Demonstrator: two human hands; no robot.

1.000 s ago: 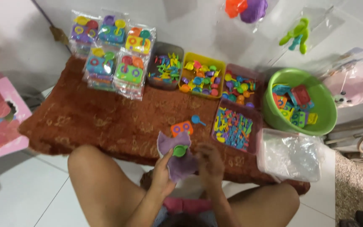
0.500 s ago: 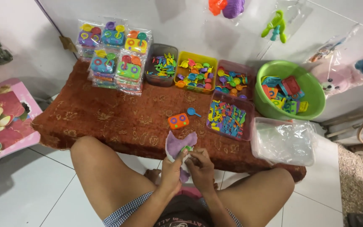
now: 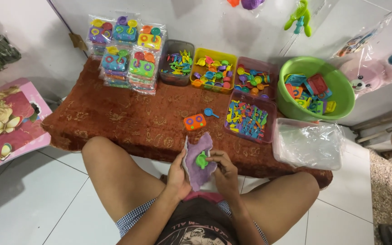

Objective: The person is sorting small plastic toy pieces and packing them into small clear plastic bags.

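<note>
Sitting at the near edge of a low table draped in rust-brown cloth, the person holds a purple cloth over the lap, between the knees. The left hand is curled around the cloth's left side, fingers closed on it from behind. The right hand pinches a small green toy against the middle of the cloth, thumb and fingertips closed on it.

Just beyond the hands, near the table's near edge, an orange toy block lies with a small blue scoop beside it. To their right a clear box holds mixed plastic pieces. At the near right corner a clear tub holds plastic bags.

Along the far edge, from the left, stand stacked toy packs, a grey tray, a yellow tray and a pink tray, all filled with small coloured toys. At the far right corner sits a green basin of toy parts. A pink stool stands left of the table.
</note>
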